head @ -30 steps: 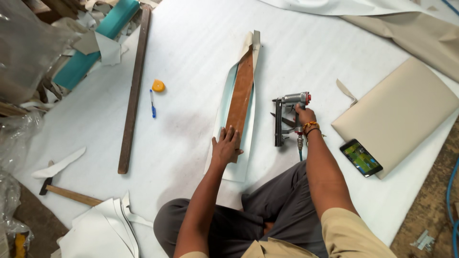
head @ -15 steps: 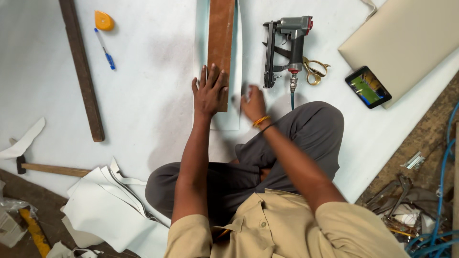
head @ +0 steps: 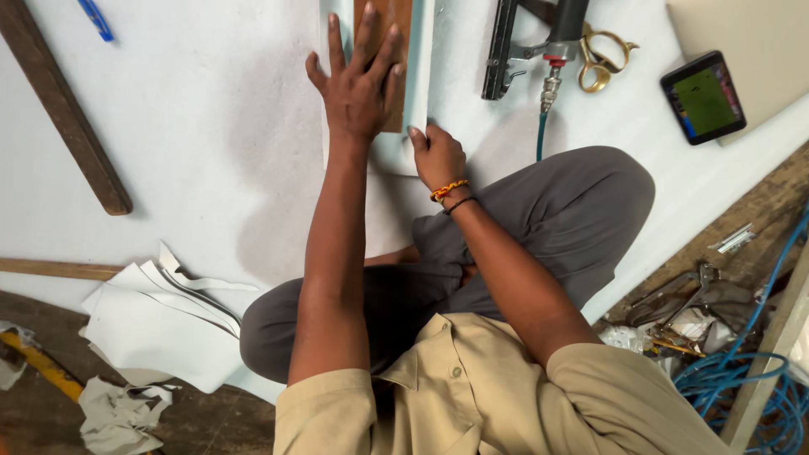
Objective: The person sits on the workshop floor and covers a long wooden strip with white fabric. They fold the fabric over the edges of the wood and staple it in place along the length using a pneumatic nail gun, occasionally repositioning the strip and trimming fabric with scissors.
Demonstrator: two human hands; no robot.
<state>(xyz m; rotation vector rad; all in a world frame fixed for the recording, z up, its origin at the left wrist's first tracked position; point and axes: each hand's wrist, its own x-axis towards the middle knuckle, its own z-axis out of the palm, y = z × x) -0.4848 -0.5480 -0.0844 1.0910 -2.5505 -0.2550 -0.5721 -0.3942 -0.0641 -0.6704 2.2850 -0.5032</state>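
Seated cross-legged on a pale sheet spread over the floor. Right hand sits nearest, fingers curled together, pinching the near end of the light covering strip; thumb on top. Cannot tell how firmly it grips. Left hand lies just beyond, flat, 5 fingers spread, pressing down on the brown wooden slat that rests on that strip.

Step in hand, as judged: folding or pulling the strip's end taut over the slat. The next move likely calls for keeping the slat pinned while 1 hand frees itself to fix the fold.

Farther out: pneumatic stapler with air hose, brass scissors, phone, long dark batten at left.

Against 0.5 s ago: the right hand has shifted from the knee side to the strip's end; the view has closed in.
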